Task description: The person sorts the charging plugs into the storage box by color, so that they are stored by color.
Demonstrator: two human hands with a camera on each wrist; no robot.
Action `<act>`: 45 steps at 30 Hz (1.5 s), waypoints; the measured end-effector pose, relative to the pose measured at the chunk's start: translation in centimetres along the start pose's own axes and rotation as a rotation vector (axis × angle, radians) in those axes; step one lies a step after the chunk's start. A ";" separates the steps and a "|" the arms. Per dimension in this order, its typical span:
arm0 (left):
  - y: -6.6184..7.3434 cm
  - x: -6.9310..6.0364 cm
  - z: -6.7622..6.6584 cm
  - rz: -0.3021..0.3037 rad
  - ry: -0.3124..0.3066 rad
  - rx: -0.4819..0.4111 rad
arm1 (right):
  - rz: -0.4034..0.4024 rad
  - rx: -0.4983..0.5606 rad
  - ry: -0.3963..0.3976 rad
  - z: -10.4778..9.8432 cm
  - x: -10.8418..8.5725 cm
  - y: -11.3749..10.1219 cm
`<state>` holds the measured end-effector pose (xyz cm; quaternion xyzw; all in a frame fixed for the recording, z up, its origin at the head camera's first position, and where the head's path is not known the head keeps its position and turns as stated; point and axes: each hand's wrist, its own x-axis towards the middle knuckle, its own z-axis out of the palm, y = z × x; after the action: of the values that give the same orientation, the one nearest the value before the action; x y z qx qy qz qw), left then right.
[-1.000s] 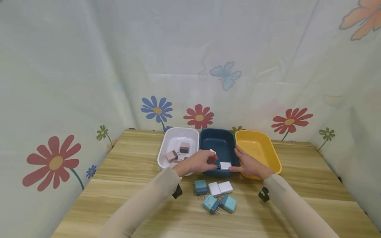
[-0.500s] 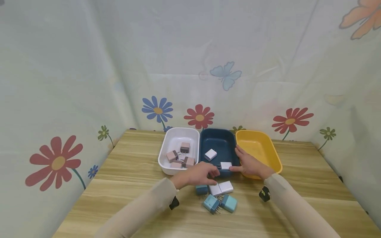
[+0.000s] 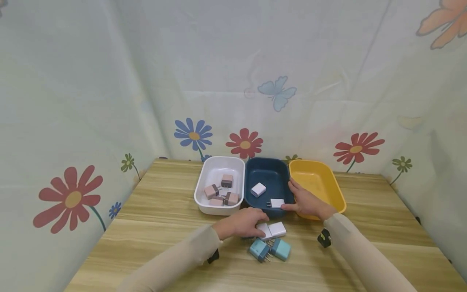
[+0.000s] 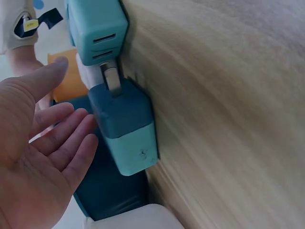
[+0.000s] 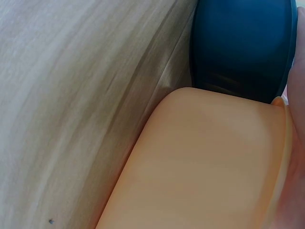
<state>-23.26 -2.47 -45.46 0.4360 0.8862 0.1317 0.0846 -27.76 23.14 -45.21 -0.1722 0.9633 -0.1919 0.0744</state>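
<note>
Flowers dot the cloth behind a wooden bench. The left hand is at two white plugs on the bench, thumb and fingers apart, with green plugs near. The right hand is spread where the blue tub meets the yellow tub, its thumb by one of two loose plugs in the blue tub. Pink plugs sit in the white tub.

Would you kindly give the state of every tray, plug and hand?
White tray: holding four pink plugs
Blue tray: holding two white plugs
Yellow tray: no plug visible inside
White plugs on table: side by side
Teal plugs: two prongs-out, one mostly hidden
Left hand: fingers loose, near plugs
Right hand: against yellow tray
</note>
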 end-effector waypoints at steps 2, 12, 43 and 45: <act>0.0 0.2 0.2 -0.013 -0.002 0.008 | -0.003 0.001 0.000 0.0 0.0 0.0; 0.1 0.8 0.8 -0.038 -0.026 0.046 | -0.005 0.003 -0.003 0.1 0.1 0.0; -0.2 0.9 1.1 -0.127 -0.057 0.020 | 0.000 0.008 -0.003 0.1 0.1 0.0; -0.3 0.9 1.1 -0.124 -0.050 0.011 | -0.002 0.009 -0.001 0.2 0.0 0.0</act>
<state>-23.70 -1.77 -46.61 0.3838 0.9099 0.1104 0.1125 -27.77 23.09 -45.36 -0.1731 0.9622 -0.1961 0.0753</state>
